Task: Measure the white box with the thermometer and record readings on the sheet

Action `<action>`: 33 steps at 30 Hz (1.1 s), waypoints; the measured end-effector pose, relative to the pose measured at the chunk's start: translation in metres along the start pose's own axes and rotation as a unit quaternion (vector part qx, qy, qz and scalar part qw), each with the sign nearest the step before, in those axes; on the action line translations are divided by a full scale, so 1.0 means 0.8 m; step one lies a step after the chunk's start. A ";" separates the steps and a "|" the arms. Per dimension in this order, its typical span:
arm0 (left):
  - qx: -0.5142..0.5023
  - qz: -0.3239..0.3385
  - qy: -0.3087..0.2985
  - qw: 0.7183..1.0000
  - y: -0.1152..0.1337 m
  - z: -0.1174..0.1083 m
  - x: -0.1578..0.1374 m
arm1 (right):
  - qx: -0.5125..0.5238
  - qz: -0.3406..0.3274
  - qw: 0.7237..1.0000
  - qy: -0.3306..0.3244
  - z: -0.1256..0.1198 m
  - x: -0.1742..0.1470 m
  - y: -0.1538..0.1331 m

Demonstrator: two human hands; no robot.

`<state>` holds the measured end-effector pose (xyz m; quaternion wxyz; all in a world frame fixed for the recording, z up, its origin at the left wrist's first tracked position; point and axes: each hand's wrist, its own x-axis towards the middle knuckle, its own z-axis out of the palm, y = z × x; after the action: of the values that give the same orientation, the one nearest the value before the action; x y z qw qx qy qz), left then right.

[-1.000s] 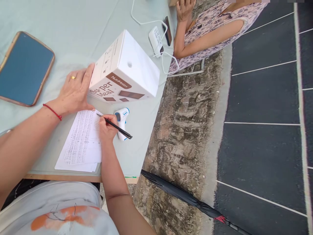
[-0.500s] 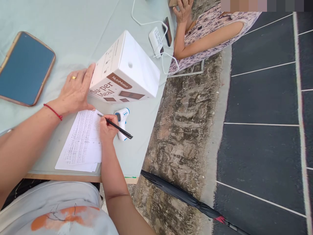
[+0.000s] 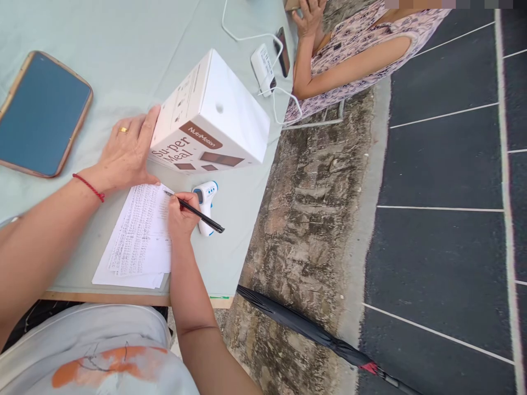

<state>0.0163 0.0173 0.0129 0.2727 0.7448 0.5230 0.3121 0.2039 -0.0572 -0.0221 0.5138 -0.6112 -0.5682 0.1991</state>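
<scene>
My right hand (image 3: 183, 215) grips a black pen (image 3: 208, 219), its tip at the upper right part of a handwritten sheet of paper (image 3: 142, 236). The sheet lies on other white sheets near the table's edge. My left hand (image 3: 129, 148) rests open on the table, fingers stretched along the left side of a white "Super Meal" box (image 3: 234, 107), its thumb at the paper's top edge. Just beyond my right hand a white and blue infrared thermometer (image 3: 207, 211) lies on the table, partly hidden by the pen and fingers.
A tablet in a brown case (image 3: 45, 112) lies at left. Beyond the box are a white power bank (image 3: 262, 68) with a cable and a dark phone (image 3: 282, 52). A person in a patterned top (image 3: 349, 44) sits at the far right edge. A folded black umbrella (image 3: 304, 323) leans out over the ground.
</scene>
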 end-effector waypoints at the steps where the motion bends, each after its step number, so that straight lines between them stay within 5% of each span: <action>1: -0.002 0.000 -0.001 1.000 0.000 0.000 0.000 | 0.006 -0.001 1.000 0.002 0.000 0.000 0.000; 33: -0.009 0.041 0.038 0.998 -0.015 0.012 0.003 | 0.003 0.049 0.999 0.018 -0.004 0.002 -0.009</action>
<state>0.0168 0.0226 -0.0016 0.2468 0.7508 0.4989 0.3557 0.2031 -0.0579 -0.0139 0.5152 -0.6402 -0.5280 0.2144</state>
